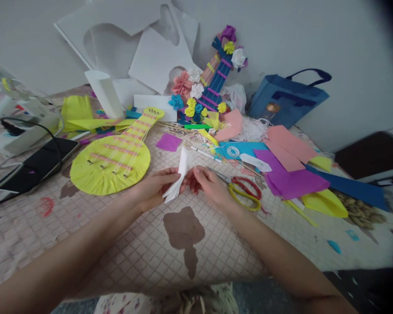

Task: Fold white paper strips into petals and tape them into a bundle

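Observation:
A folded piece of thin white paper [179, 175], probably crepe paper, stands upright between my hands above the table. My left hand [165, 183] pinches it, with the thumb in front and the fingers partly behind. Close to the paper's right edge is my right hand [207, 181], its fingers curled and the thumb pressed toward them; what they hold, if anything, is hidden. Red-and-yellow-handled scissors [247, 192] lie just beyond my right hand. To the left of my hands lies a yellow paper-covered string instrument model [114, 163] with pink strips and white strings.
A blue instrument model with paper flowers [217, 85] leans at the wall beside a blue bag [284, 100]. Purple paper [288, 176] and pink sheets [289, 146] spread at right. A black device [39, 163] with cables and a power strip [22, 131] sit at left.

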`<state>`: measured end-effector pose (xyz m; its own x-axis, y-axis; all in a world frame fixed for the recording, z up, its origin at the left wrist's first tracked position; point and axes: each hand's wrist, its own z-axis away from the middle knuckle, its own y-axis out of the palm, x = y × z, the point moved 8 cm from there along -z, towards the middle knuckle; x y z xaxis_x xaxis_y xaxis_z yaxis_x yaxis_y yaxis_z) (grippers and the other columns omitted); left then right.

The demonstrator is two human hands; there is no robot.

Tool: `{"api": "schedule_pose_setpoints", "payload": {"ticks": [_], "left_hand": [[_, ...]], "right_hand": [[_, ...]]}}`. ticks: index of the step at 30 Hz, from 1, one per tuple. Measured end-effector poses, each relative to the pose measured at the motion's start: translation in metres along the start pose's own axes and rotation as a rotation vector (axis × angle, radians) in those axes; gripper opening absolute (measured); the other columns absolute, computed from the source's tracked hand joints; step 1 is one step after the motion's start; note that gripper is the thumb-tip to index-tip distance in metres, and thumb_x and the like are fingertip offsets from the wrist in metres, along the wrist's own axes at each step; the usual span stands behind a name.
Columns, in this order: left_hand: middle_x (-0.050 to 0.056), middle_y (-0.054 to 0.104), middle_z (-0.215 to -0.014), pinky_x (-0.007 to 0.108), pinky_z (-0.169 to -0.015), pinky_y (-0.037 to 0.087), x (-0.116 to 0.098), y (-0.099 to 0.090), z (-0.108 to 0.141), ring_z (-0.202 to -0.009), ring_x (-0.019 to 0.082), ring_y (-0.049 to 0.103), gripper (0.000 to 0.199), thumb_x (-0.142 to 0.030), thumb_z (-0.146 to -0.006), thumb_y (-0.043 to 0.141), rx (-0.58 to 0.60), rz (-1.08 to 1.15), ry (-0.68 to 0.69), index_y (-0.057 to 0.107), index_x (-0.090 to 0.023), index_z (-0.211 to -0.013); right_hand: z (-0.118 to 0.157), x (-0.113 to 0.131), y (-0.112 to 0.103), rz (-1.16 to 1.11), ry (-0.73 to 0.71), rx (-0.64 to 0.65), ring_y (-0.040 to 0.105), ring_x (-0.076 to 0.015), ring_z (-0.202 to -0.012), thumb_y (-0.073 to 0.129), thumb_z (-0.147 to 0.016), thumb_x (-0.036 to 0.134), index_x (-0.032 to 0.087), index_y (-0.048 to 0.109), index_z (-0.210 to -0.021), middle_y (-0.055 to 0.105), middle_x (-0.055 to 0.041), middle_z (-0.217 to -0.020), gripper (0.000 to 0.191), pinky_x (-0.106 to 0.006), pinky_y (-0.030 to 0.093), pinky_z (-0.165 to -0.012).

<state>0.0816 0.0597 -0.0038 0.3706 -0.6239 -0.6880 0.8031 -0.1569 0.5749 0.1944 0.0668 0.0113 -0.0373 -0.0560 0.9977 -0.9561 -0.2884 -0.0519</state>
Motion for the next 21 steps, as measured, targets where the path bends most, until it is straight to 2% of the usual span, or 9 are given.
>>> {"api": "schedule_pose_setpoints", "payload": {"ticks": [4, 8, 12, 16, 21], "left_hand": [[0.003, 0.065, -0.076, 0.018, -0.062, 0.050, 0.0020, 0.0013, -0.0008, -0.062, 0.008, 0.061, 0.005, -0.010, -0.077, 0.064, 0.041, -0.011, 0.006, 0.064, -0.014, -0.079], [0.002, 0.064, -0.070, 0.018, -0.054, 0.044, -0.0003, 0.0034, 0.0000, -0.060, 0.009, 0.060, 0.009, -0.019, -0.078, 0.066, 0.079, -0.127, 0.114, 0.062, -0.016, -0.085], [0.002, 0.064, -0.074, 0.017, -0.054, 0.043, -0.0027, 0.0020, 0.0006, -0.064, 0.010, 0.061, 0.016, -0.021, -0.075, 0.070, 0.048, -0.181, 0.192, 0.060, -0.015, -0.087], [0.003, 0.064, -0.070, 0.017, -0.056, 0.045, -0.0015, 0.0035, -0.0006, -0.061, 0.009, 0.060, 0.013, -0.017, -0.076, 0.068, 0.067, -0.141, 0.137, 0.059, -0.013, -0.084], [0.004, 0.066, -0.073, 0.017, -0.061, 0.051, -0.0001, 0.0001, -0.0017, -0.061, 0.009, 0.063, 0.008, -0.009, -0.079, 0.063, 0.030, -0.060, 0.062, 0.060, -0.012, -0.086]], "right_hand": [[0.0012, -0.0006, 0.0049, -0.036, 0.007, 0.010, 0.051, -0.0088, -0.053, 0.045, -0.087, 0.055, 0.018, 0.053, -0.075, 0.056, 0.0010, -0.064, 0.040, -0.022, 0.042, -0.049], [0.0031, 0.0035, 0.0052, -0.011, -0.014, -0.023, 0.046, -0.0076, -0.050, 0.059, -0.081, 0.048, 0.019, 0.051, -0.074, 0.051, 0.0046, -0.059, 0.031, -0.021, 0.038, -0.047], [0.0031, 0.0039, 0.0003, 0.017, -0.043, -0.061, 0.044, -0.0067, -0.048, 0.064, -0.079, 0.043, 0.018, 0.051, -0.072, 0.049, 0.0056, -0.056, 0.029, -0.021, 0.035, -0.046], [0.0017, -0.0025, 0.0011, -0.125, -0.022, 0.005, 0.050, -0.0072, -0.051, 0.061, -0.081, 0.045, 0.018, 0.053, -0.073, 0.055, 0.0035, -0.062, 0.029, -0.021, 0.039, -0.049], [0.0013, -0.0042, 0.0043, -0.252, -0.021, 0.054, 0.053, -0.0079, -0.054, 0.058, -0.084, 0.045, 0.018, 0.055, -0.074, 0.059, 0.0019, -0.066, 0.029, -0.022, 0.041, -0.051]]}}
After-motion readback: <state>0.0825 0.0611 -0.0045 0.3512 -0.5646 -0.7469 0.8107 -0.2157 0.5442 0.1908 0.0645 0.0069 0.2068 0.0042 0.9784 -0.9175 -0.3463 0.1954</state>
